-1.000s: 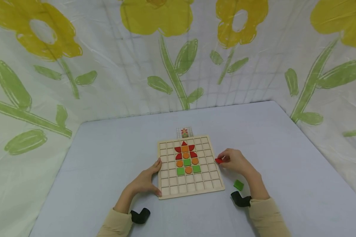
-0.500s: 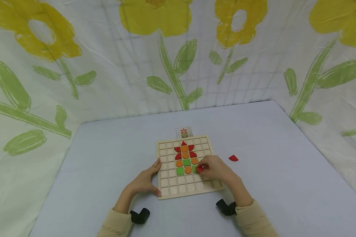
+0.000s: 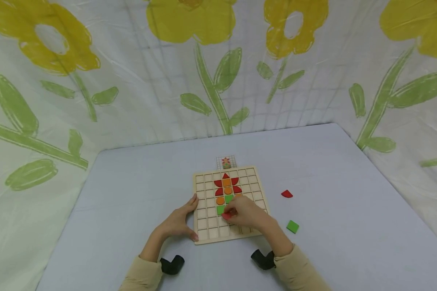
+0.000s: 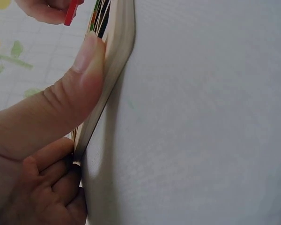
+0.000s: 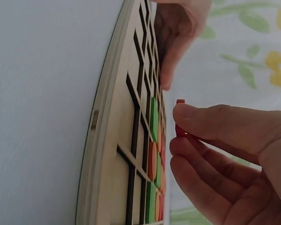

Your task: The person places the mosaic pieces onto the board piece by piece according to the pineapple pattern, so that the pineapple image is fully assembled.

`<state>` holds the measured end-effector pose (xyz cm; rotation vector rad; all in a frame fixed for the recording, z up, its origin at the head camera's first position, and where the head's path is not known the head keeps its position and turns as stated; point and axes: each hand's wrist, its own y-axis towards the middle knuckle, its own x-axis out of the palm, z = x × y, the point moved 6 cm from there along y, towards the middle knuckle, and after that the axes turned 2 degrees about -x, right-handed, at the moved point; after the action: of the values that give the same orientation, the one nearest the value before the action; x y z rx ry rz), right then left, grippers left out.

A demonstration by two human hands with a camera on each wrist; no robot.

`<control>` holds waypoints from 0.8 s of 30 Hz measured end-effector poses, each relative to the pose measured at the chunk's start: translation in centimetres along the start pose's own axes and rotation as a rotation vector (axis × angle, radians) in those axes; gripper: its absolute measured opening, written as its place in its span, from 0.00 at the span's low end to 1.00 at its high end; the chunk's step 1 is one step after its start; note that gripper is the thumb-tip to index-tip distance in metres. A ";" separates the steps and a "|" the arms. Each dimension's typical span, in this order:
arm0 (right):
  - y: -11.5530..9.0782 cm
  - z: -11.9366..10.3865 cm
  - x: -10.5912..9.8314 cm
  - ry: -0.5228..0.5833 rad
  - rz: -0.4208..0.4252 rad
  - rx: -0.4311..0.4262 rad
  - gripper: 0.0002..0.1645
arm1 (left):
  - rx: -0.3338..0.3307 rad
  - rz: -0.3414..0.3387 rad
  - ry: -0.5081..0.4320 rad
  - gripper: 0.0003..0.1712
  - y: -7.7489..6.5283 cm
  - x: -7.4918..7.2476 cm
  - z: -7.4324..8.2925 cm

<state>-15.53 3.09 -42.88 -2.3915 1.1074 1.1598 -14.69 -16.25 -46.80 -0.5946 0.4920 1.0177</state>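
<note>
My left hand (image 3: 178, 222) holds the left edge of a wooden grid board (image 3: 208, 233), its thumb at the near corner. My right hand (image 3: 245, 211) pinches a small red tile (image 5: 180, 117) between thumb and fingers above the board's lower middle; the tile's full outline is hidden. On the board, red, orange and green tiles form a figure: a red triangle (image 3: 225, 176) at the top, an orange square (image 3: 227, 183) below it, red quarter-circles, orange discs and green squares (image 3: 221, 210). My right hand covers some of these.
A small pattern card (image 3: 226, 162) lies beyond the board's far edge. On the table to the right are a loose red quarter-circle tile (image 3: 287, 194) and a green square tile (image 3: 293, 226). A flower-painted curtain (image 3: 160, 101) hangs behind the white table (image 3: 142, 173).
My right hand has carried the red tile leftward from beside the board's right edge to above its lower middle. The left hand and the board stay put.
</note>
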 end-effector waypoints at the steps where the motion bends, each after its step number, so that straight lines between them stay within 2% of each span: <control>1: 0.1 -0.2 0.1 -0.004 0.000 -0.004 0.04 | -0.001 0.000 0.000 0.69 0.0 0.0 0.0; 14: 0.3 -0.7 0.9 -0.022 -0.021 -0.011 0.04 | 0.015 -0.004 0.011 0.69 0.0 0.1 -0.1; 24: 0.0 -0.4 0.5 -0.013 -0.003 0.006 0.04 | -0.006 0.001 0.004 0.69 0.0 0.0 0.0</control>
<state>-15.10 2.63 -42.99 -2.3772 1.1015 1.1673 -14.68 -16.23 -46.82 -0.6015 0.4925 1.0191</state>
